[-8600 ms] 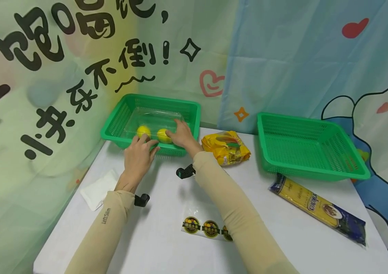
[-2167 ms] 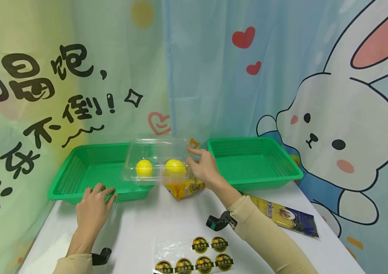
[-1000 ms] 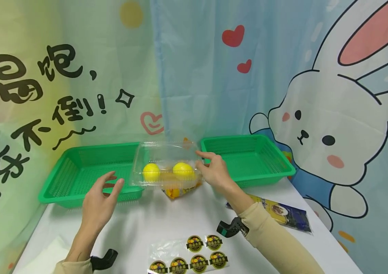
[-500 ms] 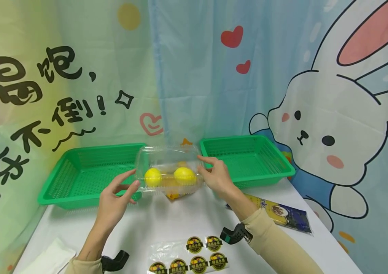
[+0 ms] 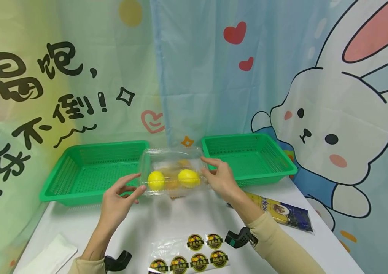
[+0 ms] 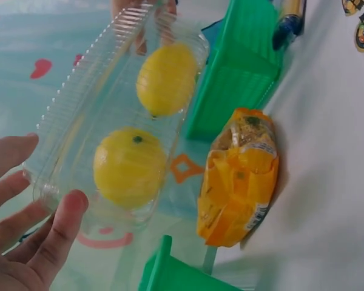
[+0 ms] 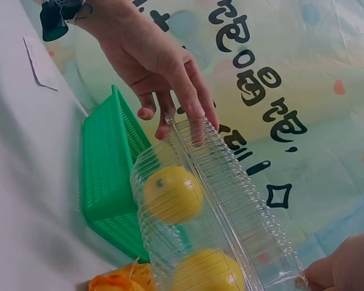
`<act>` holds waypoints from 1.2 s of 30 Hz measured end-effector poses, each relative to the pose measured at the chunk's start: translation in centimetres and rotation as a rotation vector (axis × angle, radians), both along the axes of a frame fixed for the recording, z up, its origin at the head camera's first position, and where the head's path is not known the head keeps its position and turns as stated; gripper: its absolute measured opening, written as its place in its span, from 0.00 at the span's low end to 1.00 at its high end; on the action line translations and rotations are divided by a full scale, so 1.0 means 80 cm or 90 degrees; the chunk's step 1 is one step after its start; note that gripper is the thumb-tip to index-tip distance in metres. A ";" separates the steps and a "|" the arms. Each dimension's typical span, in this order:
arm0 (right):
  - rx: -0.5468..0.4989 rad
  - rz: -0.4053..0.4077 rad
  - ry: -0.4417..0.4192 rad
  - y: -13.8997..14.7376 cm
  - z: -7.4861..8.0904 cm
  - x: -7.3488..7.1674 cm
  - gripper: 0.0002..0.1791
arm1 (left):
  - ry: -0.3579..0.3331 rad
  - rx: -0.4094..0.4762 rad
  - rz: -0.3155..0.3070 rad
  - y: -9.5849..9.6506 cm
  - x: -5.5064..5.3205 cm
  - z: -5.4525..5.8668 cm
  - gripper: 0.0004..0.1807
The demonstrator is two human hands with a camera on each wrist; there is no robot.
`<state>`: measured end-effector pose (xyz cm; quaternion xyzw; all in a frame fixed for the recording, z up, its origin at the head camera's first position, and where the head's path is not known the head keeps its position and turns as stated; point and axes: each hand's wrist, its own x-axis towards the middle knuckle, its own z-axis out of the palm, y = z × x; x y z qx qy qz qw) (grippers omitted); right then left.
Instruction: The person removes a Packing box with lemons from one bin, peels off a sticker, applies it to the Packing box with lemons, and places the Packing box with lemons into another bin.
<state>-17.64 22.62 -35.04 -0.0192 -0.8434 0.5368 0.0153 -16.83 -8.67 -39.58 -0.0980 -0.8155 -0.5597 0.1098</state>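
Observation:
A clear plastic clamshell box [image 5: 166,156] with two yellow lemons, one on the left [image 5: 156,180] and one on the right [image 5: 188,178], is held up over the table between both hands. My left hand [image 5: 116,203] pinches the box's left end, its thumb on the near side and fingers behind. At the opposite end, my right hand [image 5: 223,183] grips the box between thumb and fingers. The lid lies over the lemons, and the left wrist view shows both fruits [image 6: 130,167] through the plastic.
Green mesh baskets stand at back left [image 5: 77,198] and back right [image 5: 248,161]. A yellow-orange bag [image 6: 239,182] sits behind the box. A blue-and-yellow pasta packet [image 5: 283,214] lies at right, a sticker sheet [image 5: 170,248] in front, and a folded white sheet [image 5: 51,255] at left.
The box has come out of the left basket and moved right in my right hand. My left hand has left that basket's rim and taken hold of the box's left end.

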 end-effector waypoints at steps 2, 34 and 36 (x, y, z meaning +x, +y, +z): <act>0.001 0.001 0.001 0.002 -0.001 0.003 0.26 | 0.002 -0.006 0.006 0.001 0.001 -0.002 0.26; -0.005 0.015 0.018 0.021 -0.024 0.029 0.25 | 0.074 0.011 -0.046 0.008 0.023 -0.021 0.21; -0.008 0.012 0.017 0.021 -0.026 0.030 0.25 | 0.081 0.008 -0.045 0.009 0.025 -0.023 0.21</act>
